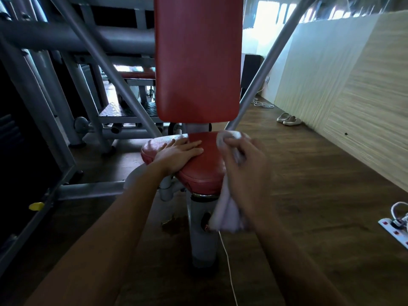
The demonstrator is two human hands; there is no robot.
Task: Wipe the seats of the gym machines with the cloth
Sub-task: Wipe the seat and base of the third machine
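A red padded seat [198,175] sits on a grey post below a tall red backrest [196,58]. My left hand [178,152] lies flat on the seat's left half with its fingers straight. My right hand [245,171] grips a pale cloth [227,208] at the seat's right edge. One end of the cloth bunches above my fingers at the seat's back right corner. The other end hangs down beside the post. My right hand is blurred.
Grey machine frame bars [106,62] cross on the left and behind the seat. A slanted grey bar [265,69] rises at the right. On the wooden floor lie slippers [289,119], a white power strip [395,228] and a thin white cord [229,268]. A pale wall runs along the right.
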